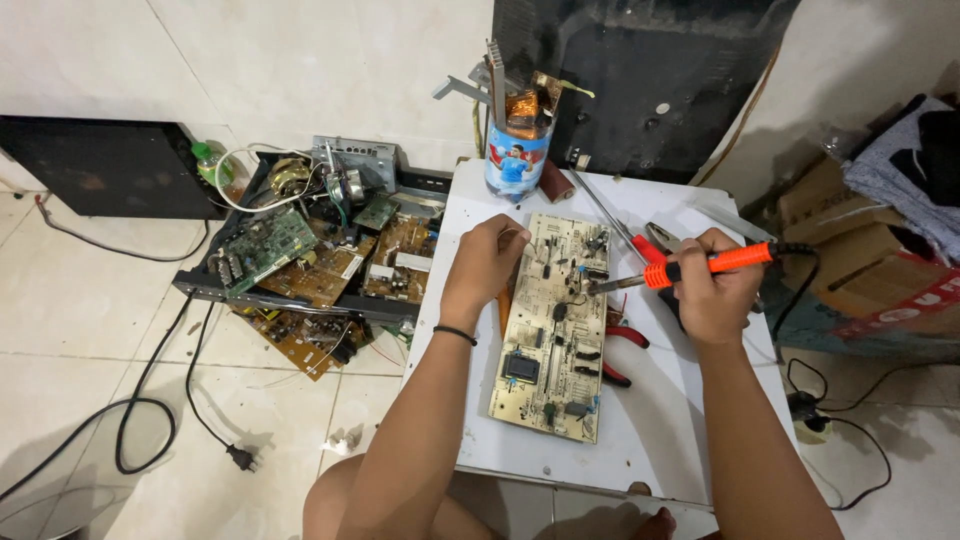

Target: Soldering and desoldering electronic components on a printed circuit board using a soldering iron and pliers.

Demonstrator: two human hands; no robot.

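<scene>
Red pliers and cut bottle flank the circuit board.

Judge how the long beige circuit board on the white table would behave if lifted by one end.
The circuit board looks flat and thin, so probably stiff and light. Its small upright components seem fragile and easily snagged. The left hand steadies its edge while the right hand holds the soldering iron, suggesting it slides easily on the table.

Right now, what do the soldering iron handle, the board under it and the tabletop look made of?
Soldering iron in the right hand: handle looks like matte orange plastic, shaft bare grey metal. Circuit board, steadied by the left hand: pale tan laminate, probably phenolic, with dull dark components. Table: white, smooth, likely painted or laminated; scuffed.
</scene>
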